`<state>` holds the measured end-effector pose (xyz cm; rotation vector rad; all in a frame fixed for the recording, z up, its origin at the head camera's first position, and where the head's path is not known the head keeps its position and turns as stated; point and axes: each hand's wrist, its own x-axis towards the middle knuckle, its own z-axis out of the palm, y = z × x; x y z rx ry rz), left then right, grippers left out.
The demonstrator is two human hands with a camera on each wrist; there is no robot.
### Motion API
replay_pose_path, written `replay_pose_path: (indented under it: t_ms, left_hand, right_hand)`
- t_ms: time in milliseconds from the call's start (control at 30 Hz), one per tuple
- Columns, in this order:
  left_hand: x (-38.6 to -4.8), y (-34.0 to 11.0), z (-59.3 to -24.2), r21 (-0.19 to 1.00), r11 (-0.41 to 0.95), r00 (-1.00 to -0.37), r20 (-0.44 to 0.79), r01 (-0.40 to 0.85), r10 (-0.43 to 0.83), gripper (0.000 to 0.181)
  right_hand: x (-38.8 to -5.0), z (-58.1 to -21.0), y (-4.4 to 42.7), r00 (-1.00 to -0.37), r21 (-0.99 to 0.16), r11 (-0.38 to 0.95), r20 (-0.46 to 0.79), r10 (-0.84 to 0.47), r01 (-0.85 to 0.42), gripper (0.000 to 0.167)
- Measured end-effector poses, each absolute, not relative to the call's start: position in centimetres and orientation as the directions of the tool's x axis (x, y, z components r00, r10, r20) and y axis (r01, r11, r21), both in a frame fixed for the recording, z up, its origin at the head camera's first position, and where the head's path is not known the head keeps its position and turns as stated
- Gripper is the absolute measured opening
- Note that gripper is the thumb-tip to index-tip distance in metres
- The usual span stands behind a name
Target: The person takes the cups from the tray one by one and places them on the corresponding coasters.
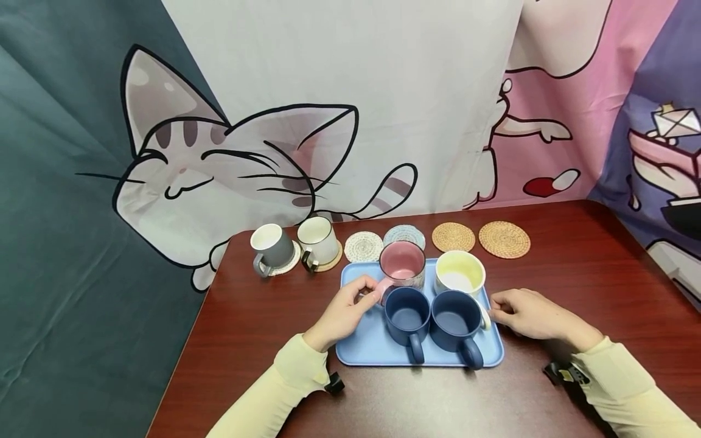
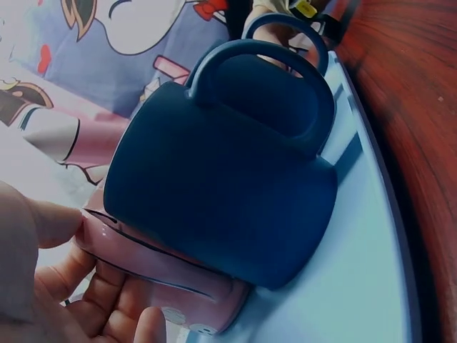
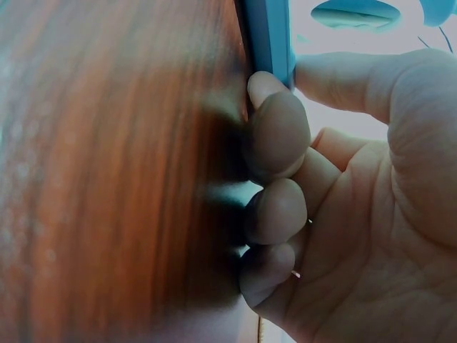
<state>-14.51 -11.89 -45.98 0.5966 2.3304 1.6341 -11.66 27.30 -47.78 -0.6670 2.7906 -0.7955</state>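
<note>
My left hand [image 1: 344, 311] grips the handle of a pink mug [image 1: 402, 263] that stands on a light blue tray [image 1: 366, 348]. In the left wrist view the thumb and fingers close around the pink handle [image 2: 143, 259], close beside a dark blue mug [image 2: 221, 179]. My right hand [image 1: 532, 313] pinches the tray's right edge between thumb and fingertips; the right wrist view shows that tray edge [image 3: 269, 36] at the fingertips. Also on the tray are a second dark blue mug [image 1: 453, 322] and a white mug with a yellow inside [image 1: 460, 274].
Behind the tray lie a white coaster [image 1: 364, 246], a pale blue coaster [image 1: 404, 234] and two tan coasters [image 1: 453, 236]. At the left, a grey mug [image 1: 276, 249] and a white mug with a black handle [image 1: 323, 246] stand on coasters. A printed cloth [image 1: 416, 73] hangs behind the table.
</note>
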Motion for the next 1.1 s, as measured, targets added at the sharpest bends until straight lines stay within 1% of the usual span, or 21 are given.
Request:
replay_pose_path:
  t_ms: [267,567,700,933,1033,1100]
  left_hand:
    - [-14.6,-13.0,-45.6,0.925,0.319,-0.872,0.024,0.204,0.488,0.023]
    - [-14.5,-14.1,-45.5,0.954,0.257,-0.86,0.001,0.154,0.51,0.028]
    - [-14.3,-14.9,-45.6,0.961,0.242,-0.861,-0.011,0.131,0.509,0.028]
    - [-14.2,-16.4,-44.8,0.958,0.277,-0.87,-0.075,0.073,0.487,0.031]
    - [-14.1,-16.7,-44.4,0.957,0.288,-0.861,-0.109,0.046,0.498,0.034]
    - [-14.0,-16.7,-44.2,0.957,0.289,-0.851,-0.139,0.016,0.507,0.038]
  right_hand:
    - [-11.5,-47.9,27.2,-0.888,-0.544,0.758,-0.051,-0.457,-0.359,0.034]
    - [-11.6,-48.1,27.3,-0.883,-0.549,0.747,-0.037,-0.469,-0.374,0.035]
    - [-11.6,-48.2,27.4,-0.883,-0.548,0.748,-0.039,-0.468,-0.373,0.035]
    - [-11.6,-48.0,27.4,-0.884,-0.552,0.749,-0.045,-0.466,-0.366,0.034]
    - [-11.6,-47.9,27.3,-0.886,-0.553,0.751,-0.049,-0.462,-0.361,0.035]
    - [-11.6,-47.8,27.3,-0.886,-0.554,0.751,-0.051,-0.461,-0.359,0.035]
